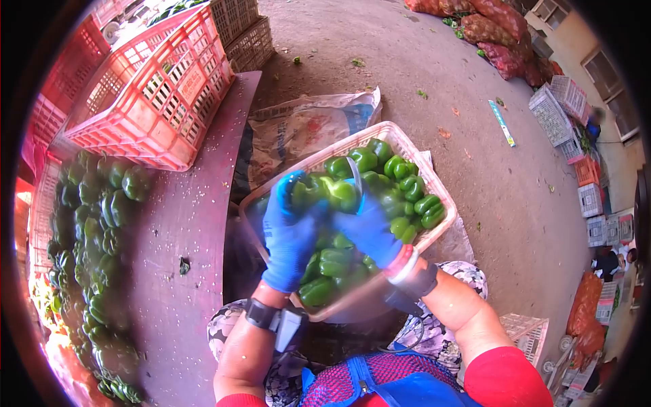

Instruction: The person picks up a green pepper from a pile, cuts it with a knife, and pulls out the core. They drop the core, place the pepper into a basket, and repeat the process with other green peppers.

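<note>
Blue gloves cover both hands, which are close together over a pale pink crate (439, 237) of green peppers (336, 262). My left hand (290, 230) is wrapped round a green pepper (339, 192) with a lighter green top. In my right hand (369, 227) is a small curved knife (354, 175), its blade pointing up beside that pepper. The handle is mostly hidden by the fingers. The crate sits in front of my knees, tilted in view.
Left of the crate, a board (183, 271) bears rows of green peppers (95, 237) and a large pink crate (159, 102). A sack (298, 132) lies behind. Filled red net sacks (498, 34) and stacked crates (559, 112) stand farther off, at the right.
</note>
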### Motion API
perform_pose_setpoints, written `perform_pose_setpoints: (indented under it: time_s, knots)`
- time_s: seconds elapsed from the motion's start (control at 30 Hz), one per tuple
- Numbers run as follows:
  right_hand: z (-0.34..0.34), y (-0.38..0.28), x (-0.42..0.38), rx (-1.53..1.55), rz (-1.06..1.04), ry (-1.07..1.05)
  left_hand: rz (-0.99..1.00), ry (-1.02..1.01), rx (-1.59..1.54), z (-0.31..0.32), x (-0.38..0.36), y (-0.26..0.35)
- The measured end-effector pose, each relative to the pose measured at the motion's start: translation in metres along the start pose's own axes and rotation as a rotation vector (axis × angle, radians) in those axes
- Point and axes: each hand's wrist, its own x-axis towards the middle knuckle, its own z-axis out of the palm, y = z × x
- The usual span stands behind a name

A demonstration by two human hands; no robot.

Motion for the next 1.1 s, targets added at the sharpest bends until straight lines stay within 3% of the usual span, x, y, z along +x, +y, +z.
perform_pose_setpoints:
  time_s: [0.03, 0.17, 0.23, 0.3, 0.33, 0.4, 0.47, 0.5, 0.57, 0.6, 0.7, 0.83, 0.9, 0.97, 1.0, 1.03, 1.1]
  knots:
    - [0.003, 0.004, 0.001, -0.177, -0.057, 0.063, 0.201, 0.022, 0.321, -0.003, 0.0, -0.008]
    - [-0.011, -0.032, 0.012, -0.678, -0.36, 0.207, -0.129, 0.242, 0.002, -0.012, 0.015, 0.02]
    - [-0.031, -0.023, 0.021, -0.518, -0.214, 0.26, -0.172, 0.384, -0.16, -0.035, 0.031, 0.025]
    - [-0.047, -0.017, 0.03, 0.041, -0.06, 0.241, -0.3, 0.248, 0.05, -0.038, 0.033, 0.016]
    - [-0.056, -0.022, 0.029, 0.12, 0.044, 0.232, -0.36, 0.175, 0.154, -0.037, 0.032, 0.01]
    - [-0.067, -0.035, 0.022, 0.22, 0.192, 0.189, -0.281, -0.101, 0.302, -0.015, 0.008, -0.016]
    - [-0.072, -0.045, 0.013, 0.26, 0.281, 0.12, 0.047, -0.426, 1.037, -0.004, -0.022, -0.058]
    - [-0.074, -0.045, 0.01, 0.336, 0.312, 0.088, 0.116, -0.525, 1.364, 0.003, -0.043, -0.074]
    - [-0.075, -0.045, 0.008, 0.487, 0.364, 0.017, 0.239, -0.56, 1.448, 0.01, -0.067, -0.103]
    - [-0.072, -0.048, 0.008, 0.636, 0.41, 0.079, 0.149, -0.6, 1.489, 0.014, -0.069, -0.112]
    - [-0.08, -0.039, 0.005, 0.847, 0.302, -0.029, 0.06, -0.486, 1.509, 0.033, -0.049, -0.118]
    - [-0.077, -0.041, 0.002, 0.951, 0.262, -0.082, -0.185, -0.703, 1.592, 0.05, -0.025, -0.077]
    - [-0.073, -0.035, 0.002, 0.906, 0.249, -0.044, -0.177, -0.788, 1.419, 0.031, -0.024, -0.07]
    - [-0.074, -0.039, 0.002, 0.813, 0.247, -0.151, -0.034, -0.653, 1.109, 0.013, -0.016, -0.04]
    - [-0.07, -0.042, 0.001, 0.729, 0.214, -0.142, -0.123, -0.578, 0.836, 0.006, -0.008, -0.019]
    - [-0.065, -0.049, -0.002, 0.643, 0.182, -0.134, -0.372, -0.395, 0.256, 0.002, -0.01, -0.009]
    - [-0.052, -0.052, -0.004, 0.434, 0.025, -0.163, -0.718, -0.243, -0.28, -0.007, -0.011, 0.02]
